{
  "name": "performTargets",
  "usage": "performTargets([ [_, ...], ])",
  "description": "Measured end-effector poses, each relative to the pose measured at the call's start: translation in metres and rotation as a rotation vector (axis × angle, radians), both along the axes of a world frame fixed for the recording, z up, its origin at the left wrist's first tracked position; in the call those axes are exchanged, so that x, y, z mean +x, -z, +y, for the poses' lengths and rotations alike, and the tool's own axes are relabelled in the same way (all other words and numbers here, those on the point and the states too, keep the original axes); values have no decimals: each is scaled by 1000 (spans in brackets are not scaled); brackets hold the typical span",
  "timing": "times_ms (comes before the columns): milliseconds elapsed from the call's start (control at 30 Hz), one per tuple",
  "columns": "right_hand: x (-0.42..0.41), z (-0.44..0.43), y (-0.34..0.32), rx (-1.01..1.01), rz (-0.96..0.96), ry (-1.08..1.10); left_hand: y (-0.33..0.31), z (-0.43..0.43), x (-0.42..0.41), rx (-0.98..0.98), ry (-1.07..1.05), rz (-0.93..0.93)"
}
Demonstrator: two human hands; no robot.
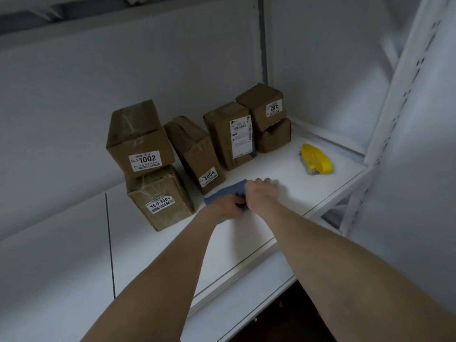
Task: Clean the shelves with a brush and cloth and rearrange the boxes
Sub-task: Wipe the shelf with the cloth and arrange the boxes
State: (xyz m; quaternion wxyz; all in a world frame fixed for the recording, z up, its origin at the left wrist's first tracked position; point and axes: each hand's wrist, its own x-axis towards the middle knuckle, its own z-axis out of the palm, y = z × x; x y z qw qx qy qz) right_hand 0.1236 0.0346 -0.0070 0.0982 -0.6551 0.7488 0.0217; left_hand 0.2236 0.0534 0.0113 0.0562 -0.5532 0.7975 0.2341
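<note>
left hand (228,203) pinches the cloth (233,190) in its fingers, right hand (262,193) fingers curl over it; brush (317,157) lies at 2 o'clock, nearer my right.

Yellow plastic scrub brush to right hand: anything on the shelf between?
Nothing. Head view shows bare white shelf between the yellow plastic brush and the right hand touching the blue cloth.

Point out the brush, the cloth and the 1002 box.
brush (317,157): head view, yellow top.
cloth (228,191): head view, bare blue part.
1002 box (137,134): head view, front face.
</note>
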Motion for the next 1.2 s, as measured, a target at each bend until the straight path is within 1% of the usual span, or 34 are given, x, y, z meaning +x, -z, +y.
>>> performTargets([
  [67, -12, 1, 0, 14, 22, 39, -3, 4, -16, 30, 17, 11],
  [167, -20, 6, -5, 34, 35, 68, -6, 8, -28, 100, 44, -26],
  [300, -19, 16, -12, 43, 58, 56, -10, 13, -25, 177, 43, 23],
  [433, -13, 25, -19, 109, 75, 41, -13, 20, -17, 213, 34, 29],
  [567, -2, 28, -28, 150, 140, 35, -23, 27, -9, 159, 69, -32],
  [600, 2, 27, -31, 120, 144, 34, -28, 27, -6, 118, 55, -47],
  [667, 15, 24, -44, -8, 120, 23, -42, 27, 4, 8, -5, -25],
  [733, 35, 19, -63, -157, 53, 13, -60, 25, 22, -89, -96, 80],
  [833, 70, 12, -97, -308, -97, 29, -91, 22, 54, -178, -240, 249],
  [933, 99, 5, -128, -398, -304, 93, -121, 20, 80, -234, -359, 380],
  [1000, 113, 4, -146, -441, -480, 137, -141, 22, 97, -282, -410, 494],
  [1067, 124, 3, -158, -471, -620, 162, -159, 27, 114, -396, -428, 623],
  [1100, 129, 3, -162, -474, -669, 165, -167, 29, 122, -490, -427, 644],
  [1133, 133, 2, -164, -466, -716, 158, -173, 29, 131, -602, -430, 617],
  [1200, 142, 3, -167, -422, -805, 112, -180, 25, 151, -804, -491, 507],
])
